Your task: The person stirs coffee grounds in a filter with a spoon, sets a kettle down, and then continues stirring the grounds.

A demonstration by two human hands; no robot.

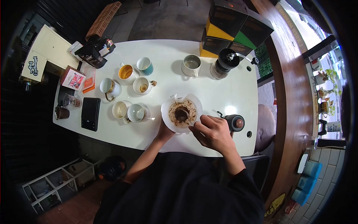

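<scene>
A white coffee dripper (163,112) with a paper filter (198,108) stands near the table's front edge. Wet coffee grounds (181,115) line the filter, pale around the rim and dark in the middle. My left hand (166,131) grips the dripper's lower left side; some of its fingers are hidden. Over the dripper's right rim, my right hand (213,131) is closed in a pinch on what looks like a thin spoon handle reaching into the grounds. Just right of that hand sits a black gooseneck kettle (235,122) with a wooden knob.
Several cups, including a teal cup (145,66), stand left of the dripper. A black scale (90,114) lies at the left. Behind are a grey-lined mug (191,65), a hand grinder (223,64) and stacked black boxes (228,18). A wooden counter (287,112) runs along the right.
</scene>
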